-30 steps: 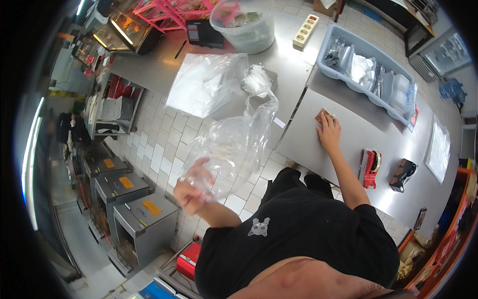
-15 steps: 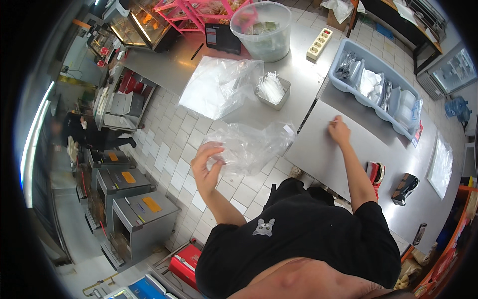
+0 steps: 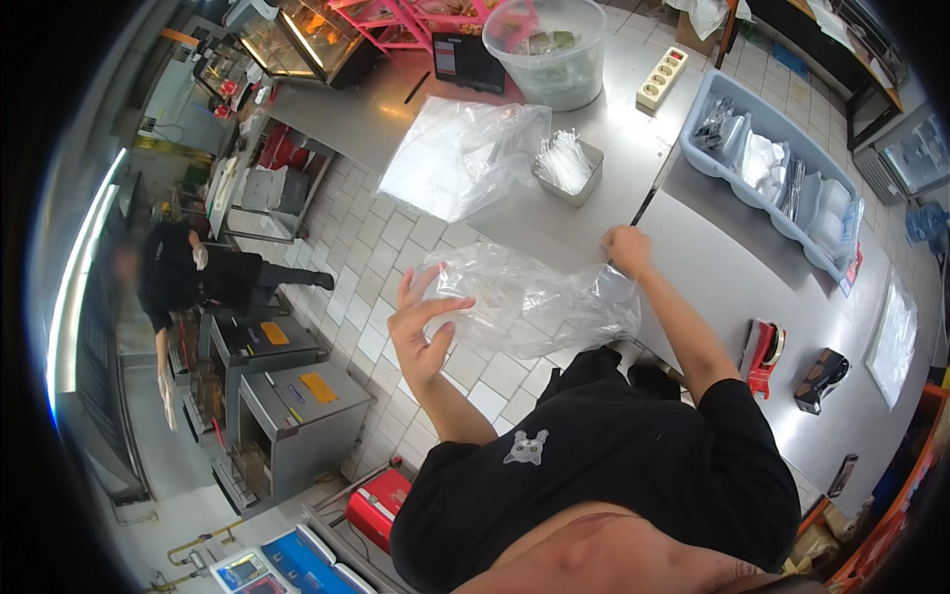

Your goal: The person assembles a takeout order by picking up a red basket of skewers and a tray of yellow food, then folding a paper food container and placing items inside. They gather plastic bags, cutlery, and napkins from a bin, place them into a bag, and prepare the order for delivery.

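A crumpled clear plastic bag [image 3: 539, 302] hangs between my hands, over the tiled floor beside the steel table. My left hand [image 3: 427, 332] is at its left end, the fingers spread and the film caught among them. At the bag's upper right end my right hand [image 3: 627, 250] is closed, thumb and fingers together, apparently on the bag's edge; the exact grip is hidden. Beyond, a stack of flat clear bags [image 3: 450, 163] lies on the far table. Next to it a small metal container [image 3: 584, 193] holds thin white strips [image 3: 565, 161].
A blue-grey tub [image 3: 767, 247] of wrapped packages stands at the right, above a red tape dispenser [image 3: 762, 351] and a black one [image 3: 819, 381]. A clear bucket [image 3: 564, 84] and a power strip [image 3: 661, 77] stand farther back. A co-worker [image 3: 183, 262] is at the left by metal ovens [image 3: 307, 426].
My right hand has moved left from the tabletop to the bag's right end. The bag has shifted right and my left fingers have spread. The co-worker has come more into view.
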